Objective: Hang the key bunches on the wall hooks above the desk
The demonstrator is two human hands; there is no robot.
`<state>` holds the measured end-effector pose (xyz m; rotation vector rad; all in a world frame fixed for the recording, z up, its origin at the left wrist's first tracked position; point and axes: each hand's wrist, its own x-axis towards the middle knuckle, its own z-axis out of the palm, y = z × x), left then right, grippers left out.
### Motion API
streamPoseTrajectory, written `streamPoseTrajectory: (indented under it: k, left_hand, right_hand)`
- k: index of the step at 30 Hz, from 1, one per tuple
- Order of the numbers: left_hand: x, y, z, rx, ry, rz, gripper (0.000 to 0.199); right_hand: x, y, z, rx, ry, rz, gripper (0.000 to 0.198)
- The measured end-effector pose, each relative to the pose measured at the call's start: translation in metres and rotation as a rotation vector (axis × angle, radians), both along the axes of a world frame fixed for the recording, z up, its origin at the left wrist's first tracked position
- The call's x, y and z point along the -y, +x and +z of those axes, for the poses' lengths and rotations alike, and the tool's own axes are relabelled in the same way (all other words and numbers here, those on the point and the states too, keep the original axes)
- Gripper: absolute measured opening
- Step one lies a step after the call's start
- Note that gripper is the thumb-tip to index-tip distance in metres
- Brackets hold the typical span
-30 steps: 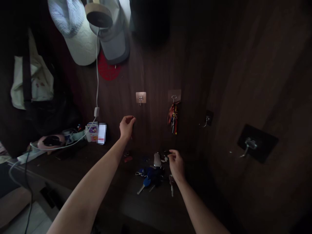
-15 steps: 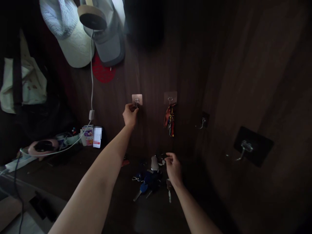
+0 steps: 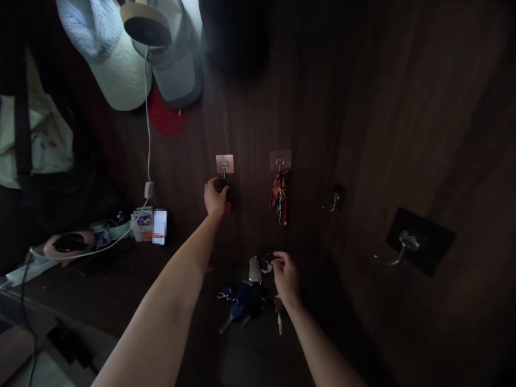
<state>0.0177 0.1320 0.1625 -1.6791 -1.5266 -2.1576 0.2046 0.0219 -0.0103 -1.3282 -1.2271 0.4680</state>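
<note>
My left hand is raised to a wall hook on a pale square pad, its fingers closed round a dark key ring just below the hook. A small red piece dangles under the fingers. Whether the ring sits on the hook is hard to see. My right hand is low over the dark tabletop, thumb and forefinger pinched at a bunch of keys. Beside it lie a grey key fob, a blue-headed key and a brown-headed key.
Another hook carries keys with coloured straps. Two bare hooks, a small one and a larger one, stick out at right. Caps, a white cable, boxes and a phone are at left.
My left hand has dropped slightly below the hook, and the red piece now shows beneath its fingers. My right hand stays by the keys. The view has shifted a little.
</note>
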Motion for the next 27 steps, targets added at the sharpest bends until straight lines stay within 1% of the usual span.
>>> streamPoseTrajectory:
  k: [2, 5, 9, 12, 16, 19, 23, 27]
  left_hand:
    - [0.003, -0.005, -0.012, 0.015, -0.002, -0.046, 0.038]
    - [0.015, -0.017, -0.037, 0.044, -0.056, -0.080, 0.035]
    - [0.036, -0.036, -0.073, 0.103, -0.165, -0.046, 0.027]
    - [0.052, -0.052, -0.095, 0.154, -0.237, -0.034, 0.024]
    - [0.071, -0.074, -0.116, 0.162, -0.288, -0.024, 0.024]
    - [0.083, -0.084, -0.132, 0.134, -0.342, 0.003, 0.023]
    - [0.096, -0.087, -0.151, 0.106, -0.399, 0.048, 0.023]
    - [0.103, -0.088, -0.162, 0.041, -0.373, 0.035, 0.022]
  right_hand:
    - [0.000, 0.000, 0.000, 0.000, 0.001, -0.005, 0.026]
    - [-0.001, 0.000, 0.000, 0.008, 0.006, -0.014, 0.026]
    - [-0.001, -0.001, -0.001, 0.021, -0.009, -0.021, 0.026]
    - [-0.001, -0.001, -0.001, 0.037, -0.025, -0.019, 0.026]
    - [-0.001, -0.001, -0.001, 0.063, -0.016, -0.038, 0.025]
    - [-0.001, -0.001, -0.001, 0.080, -0.004, -0.041, 0.027]
    - [0.000, -0.001, -0.001, 0.092, 0.004, -0.031, 0.028]
    - [0.002, -0.002, 0.000, 0.093, -0.005, -0.030, 0.028]
